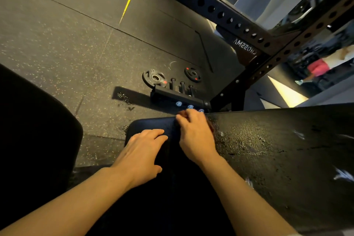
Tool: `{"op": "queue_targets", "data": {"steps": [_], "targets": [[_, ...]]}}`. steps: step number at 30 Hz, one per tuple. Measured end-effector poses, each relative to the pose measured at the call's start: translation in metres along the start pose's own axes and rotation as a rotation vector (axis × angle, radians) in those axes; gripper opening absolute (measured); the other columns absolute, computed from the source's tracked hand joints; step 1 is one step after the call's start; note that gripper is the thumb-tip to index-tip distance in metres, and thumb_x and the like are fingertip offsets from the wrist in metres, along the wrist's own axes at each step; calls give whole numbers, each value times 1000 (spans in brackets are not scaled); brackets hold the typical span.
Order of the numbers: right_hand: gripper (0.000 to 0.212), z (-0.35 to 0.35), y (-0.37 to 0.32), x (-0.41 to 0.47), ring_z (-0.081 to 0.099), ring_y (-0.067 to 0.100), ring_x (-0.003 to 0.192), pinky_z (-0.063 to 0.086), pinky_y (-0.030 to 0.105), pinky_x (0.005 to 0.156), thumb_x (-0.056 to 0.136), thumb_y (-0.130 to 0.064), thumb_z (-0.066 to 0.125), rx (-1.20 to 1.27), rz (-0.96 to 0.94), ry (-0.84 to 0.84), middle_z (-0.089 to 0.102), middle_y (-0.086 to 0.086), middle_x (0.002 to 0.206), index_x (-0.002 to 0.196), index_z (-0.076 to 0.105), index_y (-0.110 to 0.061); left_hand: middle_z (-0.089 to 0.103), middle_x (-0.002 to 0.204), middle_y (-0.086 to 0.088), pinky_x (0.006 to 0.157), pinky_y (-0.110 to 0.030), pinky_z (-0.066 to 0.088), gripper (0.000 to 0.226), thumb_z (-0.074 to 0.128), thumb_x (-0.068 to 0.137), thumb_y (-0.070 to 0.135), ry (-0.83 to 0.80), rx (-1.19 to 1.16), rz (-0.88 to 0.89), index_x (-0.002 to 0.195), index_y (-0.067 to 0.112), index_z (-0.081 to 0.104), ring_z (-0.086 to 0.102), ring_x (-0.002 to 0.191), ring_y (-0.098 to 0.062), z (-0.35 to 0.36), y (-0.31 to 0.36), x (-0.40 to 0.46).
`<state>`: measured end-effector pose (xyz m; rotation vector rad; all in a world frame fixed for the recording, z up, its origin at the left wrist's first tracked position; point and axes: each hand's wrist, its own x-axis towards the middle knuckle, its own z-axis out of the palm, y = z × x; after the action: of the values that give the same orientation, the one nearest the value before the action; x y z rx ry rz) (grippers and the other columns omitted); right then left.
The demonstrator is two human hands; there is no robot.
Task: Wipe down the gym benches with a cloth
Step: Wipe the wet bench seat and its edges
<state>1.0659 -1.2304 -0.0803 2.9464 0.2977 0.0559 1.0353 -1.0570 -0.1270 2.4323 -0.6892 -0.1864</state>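
Observation:
A black padded gym bench [277, 149] runs from the centre to the right, its surface speckled with wet droplets and streaks to the right of my hands. My right hand [195, 136] lies on the pad near its far edge, fingers curled and slightly blurred. It presses a dark reddish cloth [211, 127], of which only a sliver shows at the hand's right side. My left hand [141, 153] rests flat on the bench's rounded left end, fingers apart and holding nothing.
A black perforated rack frame [239, 23] stands just beyond the bench. Two small weight plates [154, 78] [192, 74] and a peg holder [172, 94] lie on the rubber floor. Another black pad [38, 130] is at the left. A person in pink [318, 69] is far right.

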Motion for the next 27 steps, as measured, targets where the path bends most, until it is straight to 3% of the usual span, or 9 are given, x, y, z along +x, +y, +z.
{"op": "queue_targets", "data": {"steps": [2, 6, 9, 12, 17, 21, 23, 25, 27], "targets": [[54, -6, 9, -4, 31, 32, 137, 24, 44, 116, 86, -19, 51, -19, -132, -89, 37, 10, 148, 140, 49, -20, 15, 158, 9, 118, -29, 12, 84, 70, 81, 41, -30, -8, 18, 151, 27, 24, 11, 145, -10, -2, 4, 0], [61, -28, 51, -8, 21, 30, 143, 18, 41, 119, 84, -14, 55, -18, 227, 35, 32, 10, 152, 143, 44, -22, 11, 159, 10, 117, -27, 11, 83, 66, 85, 43, -71, 37, 57, 152, 26, 21, 8, 146, -10, -2, 9, -7], [65, -27, 22, -21, 18, 28, 143, 13, 37, 119, 87, -19, 55, -22, 56, -51, 25, 9, 155, 148, 35, -18, 11, 159, 9, 117, -28, 11, 82, 65, 85, 44, -72, 21, 79, 152, 27, 20, 8, 146, -9, -2, 18, -3], [59, -35, 33, -36, 32, 28, 135, 29, 39, 109, 88, -26, 54, -70, -127, -89, 38, 5, 147, 144, 41, -26, 10, 159, 9, 117, -27, 10, 81, 63, 88, 43, -112, 23, 110, 153, 27, 16, 8, 146, -9, 0, 27, -1], [61, -45, 67, -32, 39, 35, 124, 34, 46, 98, 75, -29, 42, -97, 307, 109, 48, 10, 136, 134, 54, -20, 8, 159, 11, 117, -25, 12, 83, 62, 88, 44, -109, 74, 104, 153, 28, 13, 11, 145, -8, 1, 33, 0], [57, -29, 45, -53, 41, 35, 127, 38, 50, 98, 75, -27, 59, -106, -45, -17, 48, 8, 138, 132, 55, -25, 11, 158, 14, 115, -25, 17, 83, 66, 84, 45, -102, 68, 88, 151, 30, 18, 18, 143, -7, 2, 33, 0], [53, -34, 69, -50, 50, 34, 119, 44, 48, 90, 68, -24, 57, -110, 40, 78, 57, 8, 130, 120, 65, -27, 11, 158, 15, 116, -25, 18, 84, 66, 84, 45, -99, 44, 85, 151, 31, 18, 17, 143, -6, 2, 32, -1], [53, -38, 83, -45, 44, 37, 126, 39, 49, 101, 71, -18, 54, -31, 235, 155, 53, 13, 136, 123, 64, -21, 11, 157, 16, 116, -25, 18, 83, 67, 84, 44, -94, 25, 83, 150, 32, 18, 16, 143, -6, 2, 31, -3], [55, -30, 70, -48, 38, 38, 131, 31, 47, 111, 76, -15, 58, -5, 231, 115, 45, 17, 143, 131, 58, -14, 13, 157, 16, 115, -24, 20, 84, 68, 83, 43, -85, 8, 70, 150, 31, 19, 17, 143, -6, 2, 31, -3]]}}
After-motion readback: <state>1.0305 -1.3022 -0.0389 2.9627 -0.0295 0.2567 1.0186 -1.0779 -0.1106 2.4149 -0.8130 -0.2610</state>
